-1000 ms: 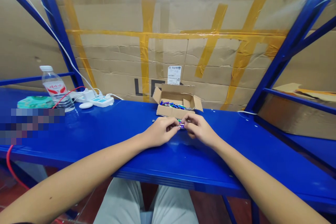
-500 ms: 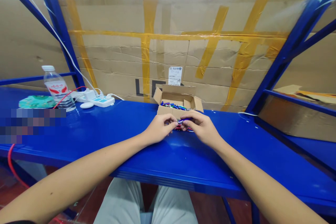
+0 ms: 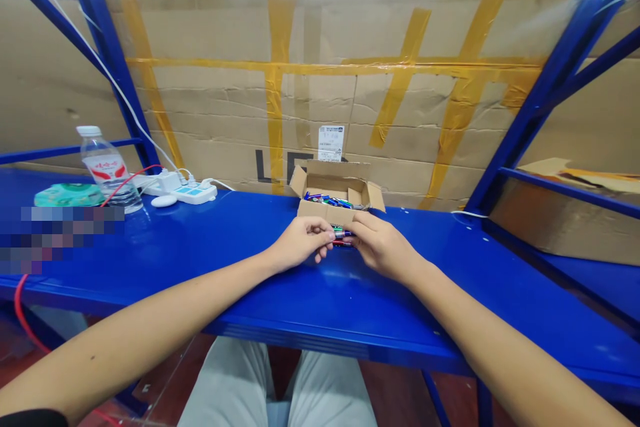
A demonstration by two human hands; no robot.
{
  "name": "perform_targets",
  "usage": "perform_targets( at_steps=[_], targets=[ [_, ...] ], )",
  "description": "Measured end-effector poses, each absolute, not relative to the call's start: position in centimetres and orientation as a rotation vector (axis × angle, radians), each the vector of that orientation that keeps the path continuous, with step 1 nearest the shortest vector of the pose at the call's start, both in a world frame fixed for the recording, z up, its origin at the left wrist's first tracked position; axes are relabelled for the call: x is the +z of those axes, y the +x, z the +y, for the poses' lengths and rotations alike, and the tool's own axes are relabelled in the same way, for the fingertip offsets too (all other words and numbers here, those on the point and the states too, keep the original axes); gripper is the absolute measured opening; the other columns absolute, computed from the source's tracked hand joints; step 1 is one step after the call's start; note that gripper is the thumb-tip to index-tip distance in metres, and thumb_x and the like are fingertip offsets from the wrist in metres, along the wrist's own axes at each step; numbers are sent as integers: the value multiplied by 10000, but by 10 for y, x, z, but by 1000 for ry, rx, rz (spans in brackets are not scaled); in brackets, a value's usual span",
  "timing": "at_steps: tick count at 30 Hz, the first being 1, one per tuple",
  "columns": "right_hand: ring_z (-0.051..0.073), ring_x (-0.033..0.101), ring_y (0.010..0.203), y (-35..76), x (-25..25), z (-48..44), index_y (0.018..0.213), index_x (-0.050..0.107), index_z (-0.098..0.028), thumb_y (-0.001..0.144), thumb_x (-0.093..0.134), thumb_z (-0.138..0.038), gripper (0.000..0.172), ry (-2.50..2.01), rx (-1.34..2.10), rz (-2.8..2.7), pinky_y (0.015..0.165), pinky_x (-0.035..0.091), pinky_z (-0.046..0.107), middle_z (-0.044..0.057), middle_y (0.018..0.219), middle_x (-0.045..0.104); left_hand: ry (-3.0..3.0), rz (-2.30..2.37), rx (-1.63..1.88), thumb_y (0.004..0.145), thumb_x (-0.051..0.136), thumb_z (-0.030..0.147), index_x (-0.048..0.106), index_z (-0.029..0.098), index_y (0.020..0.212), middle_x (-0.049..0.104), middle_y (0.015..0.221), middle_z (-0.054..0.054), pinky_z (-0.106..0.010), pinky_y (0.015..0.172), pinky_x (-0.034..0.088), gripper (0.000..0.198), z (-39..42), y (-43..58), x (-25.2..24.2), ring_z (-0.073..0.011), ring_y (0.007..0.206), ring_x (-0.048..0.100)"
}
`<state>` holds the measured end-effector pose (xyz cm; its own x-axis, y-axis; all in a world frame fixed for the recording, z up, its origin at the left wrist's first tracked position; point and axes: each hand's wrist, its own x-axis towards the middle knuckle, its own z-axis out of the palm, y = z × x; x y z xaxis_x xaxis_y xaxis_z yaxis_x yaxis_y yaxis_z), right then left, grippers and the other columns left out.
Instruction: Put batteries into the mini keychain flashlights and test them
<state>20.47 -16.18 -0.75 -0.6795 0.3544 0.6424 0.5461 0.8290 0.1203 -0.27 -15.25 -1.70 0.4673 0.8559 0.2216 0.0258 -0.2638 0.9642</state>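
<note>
My left hand pinches the silver end of a small shiny blue tube between thumb and fingers. At its other end, my right hand grips the same tube, its fingertips partly hidden. The tube's exact kind is too small to make out. Just beneath and behind it lie red pieces and a green one of similar shape, partly covered by my hands. Right behind my hands stands an open cardboard box holding several shiny tubes, mostly blue.
A blue table extends to both sides. At left are a water bottle, a teal packet and a white power strip with cables. A tall cardboard panel rises behind, and a large carton sits at right.
My right hand has turned, its fingers now pointing more downward around the tube's end. My left hand stays nearly in place, and the view has shifted slightly.
</note>
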Motion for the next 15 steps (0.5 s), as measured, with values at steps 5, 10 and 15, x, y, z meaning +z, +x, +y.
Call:
perform_targets(
  at_steps=[5,10,15],
  targets=[
    [198,486,737,205,-9,-162,825,556,-177,928,422,-142,173,-644,-375,-2368,646,411,306,84,768,546,1644,772,951,747,725,354,594,109,763,616,601,-2,-186,433,446,279,-154,-2,-18,-73,458,549],
    [175,496,663,204,-12,-162,791,564,-178,936,455,-202,183,-682,-226,-2335,613,390,293,69,724,577,1656,786,946,757,714,358,602,103,780,617,611,-7,-195,430,445,279,-156,-1,-18,-77,454,547],
    [156,525,630,202,-13,-164,785,595,-174,945,478,-223,204,-733,-73,-2278,606,383,281,51,686,605,1621,779,954,734,733,353,602,105,774,615,602,-6,-195,413,442,284,-157,0,-17,-81,449,544]
  ],
)
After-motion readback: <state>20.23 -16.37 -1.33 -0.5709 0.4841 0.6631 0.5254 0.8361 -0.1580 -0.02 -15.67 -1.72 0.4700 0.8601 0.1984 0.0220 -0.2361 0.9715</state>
